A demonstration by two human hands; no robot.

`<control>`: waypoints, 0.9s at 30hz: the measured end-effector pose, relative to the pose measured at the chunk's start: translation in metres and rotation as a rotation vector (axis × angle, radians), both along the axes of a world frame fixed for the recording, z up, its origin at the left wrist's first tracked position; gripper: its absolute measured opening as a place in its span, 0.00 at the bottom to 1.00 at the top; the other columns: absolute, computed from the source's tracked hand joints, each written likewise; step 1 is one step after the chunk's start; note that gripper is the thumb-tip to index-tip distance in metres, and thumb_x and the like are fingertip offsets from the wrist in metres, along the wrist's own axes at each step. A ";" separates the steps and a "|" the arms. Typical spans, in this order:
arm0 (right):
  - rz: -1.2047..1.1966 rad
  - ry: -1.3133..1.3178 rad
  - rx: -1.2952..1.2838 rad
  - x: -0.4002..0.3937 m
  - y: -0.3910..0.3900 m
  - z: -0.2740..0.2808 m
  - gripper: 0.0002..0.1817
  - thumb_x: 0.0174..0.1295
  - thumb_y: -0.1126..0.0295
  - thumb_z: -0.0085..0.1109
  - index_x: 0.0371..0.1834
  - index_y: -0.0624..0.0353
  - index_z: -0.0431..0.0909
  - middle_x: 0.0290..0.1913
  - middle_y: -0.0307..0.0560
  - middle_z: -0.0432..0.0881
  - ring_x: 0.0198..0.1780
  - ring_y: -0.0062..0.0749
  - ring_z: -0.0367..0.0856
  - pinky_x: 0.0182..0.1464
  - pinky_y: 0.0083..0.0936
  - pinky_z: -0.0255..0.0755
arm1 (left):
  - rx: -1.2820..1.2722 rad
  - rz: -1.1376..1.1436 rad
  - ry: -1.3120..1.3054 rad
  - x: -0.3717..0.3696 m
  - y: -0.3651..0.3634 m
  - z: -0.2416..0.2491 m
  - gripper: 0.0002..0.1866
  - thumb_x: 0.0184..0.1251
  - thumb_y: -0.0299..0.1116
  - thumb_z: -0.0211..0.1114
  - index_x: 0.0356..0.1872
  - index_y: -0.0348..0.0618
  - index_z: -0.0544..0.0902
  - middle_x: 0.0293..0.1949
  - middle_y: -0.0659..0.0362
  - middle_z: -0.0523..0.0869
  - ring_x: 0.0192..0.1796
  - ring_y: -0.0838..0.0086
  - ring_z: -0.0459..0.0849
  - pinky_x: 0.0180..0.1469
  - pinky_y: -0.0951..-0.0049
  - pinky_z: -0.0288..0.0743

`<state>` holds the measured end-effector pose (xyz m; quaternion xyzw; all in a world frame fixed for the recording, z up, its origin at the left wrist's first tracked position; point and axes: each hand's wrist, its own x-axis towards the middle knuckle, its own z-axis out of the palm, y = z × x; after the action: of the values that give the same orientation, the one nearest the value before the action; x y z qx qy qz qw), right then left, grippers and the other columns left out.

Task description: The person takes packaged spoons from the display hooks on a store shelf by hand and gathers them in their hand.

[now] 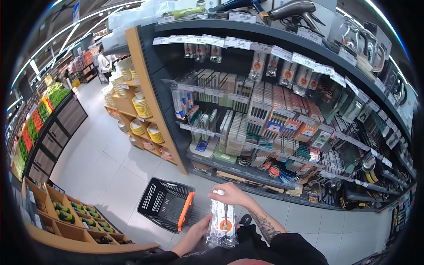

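My left hand (201,227) grips the lower left side of a clear plastic packet (223,226) with a white card and a round orange mark. Something slim and metallic shows inside it, too small to name. At the packet's top edge, my right hand (231,194) is closed, fingers pinched on it. The packet is upright in front of my body, just right of a black shopping basket (152,216) on the floor. The basket's orange handle (186,212) faces my hands.
A dark shelf unit (168,88) ahead carries boxed goods and hanging packets (257,65) with similar orange marks. Hair dryers (292,9) lie on top. Yellow bowls (141,107) fill a wooden rack. Bottles (65,215) lie at lower left; vegetables (31,128) stand beyond. A person (104,63) is far back.
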<state>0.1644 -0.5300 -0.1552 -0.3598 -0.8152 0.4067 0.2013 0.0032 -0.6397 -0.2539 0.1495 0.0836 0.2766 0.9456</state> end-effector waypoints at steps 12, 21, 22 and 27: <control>-0.011 0.201 0.073 -0.013 0.009 0.013 0.11 0.61 0.64 0.64 0.41 0.58 0.85 0.40 0.51 0.89 0.43 0.49 0.88 0.48 0.36 0.79 | 0.044 0.260 0.390 -0.012 -0.006 0.027 0.38 0.67 0.35 0.68 0.74 0.37 0.61 0.63 0.45 0.79 0.61 0.61 0.84 0.61 0.61 0.82; -0.100 0.176 0.048 -0.021 -0.011 0.002 0.10 0.61 0.66 0.64 0.42 0.56 0.86 0.36 0.50 0.89 0.40 0.45 0.90 0.48 0.32 0.80 | 0.065 0.305 0.570 -0.066 -0.059 0.069 0.38 0.68 0.42 0.68 0.74 0.39 0.63 0.62 0.48 0.80 0.62 0.62 0.83 0.64 0.58 0.79; -0.066 0.117 0.028 -0.023 -0.009 0.008 0.12 0.60 0.70 0.64 0.45 0.59 0.85 0.38 0.49 0.89 0.41 0.40 0.90 0.48 0.29 0.78 | 0.014 0.261 0.557 -0.061 -0.053 0.057 0.38 0.67 0.43 0.68 0.73 0.39 0.63 0.63 0.49 0.80 0.62 0.63 0.83 0.64 0.58 0.79; -0.065 0.144 0.107 -0.037 -0.010 0.016 0.14 0.60 0.66 0.65 0.47 0.59 0.85 0.38 0.52 0.88 0.41 0.42 0.89 0.47 0.31 0.78 | 0.040 0.228 0.374 -0.029 -0.031 0.009 0.41 0.64 0.44 0.72 0.73 0.39 0.63 0.63 0.50 0.79 0.62 0.63 0.83 0.65 0.58 0.77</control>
<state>0.1275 -0.5403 -0.1392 -0.3449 -0.8070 0.3807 0.2914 -0.0258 -0.6706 -0.2446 0.2064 0.2685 0.3507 0.8731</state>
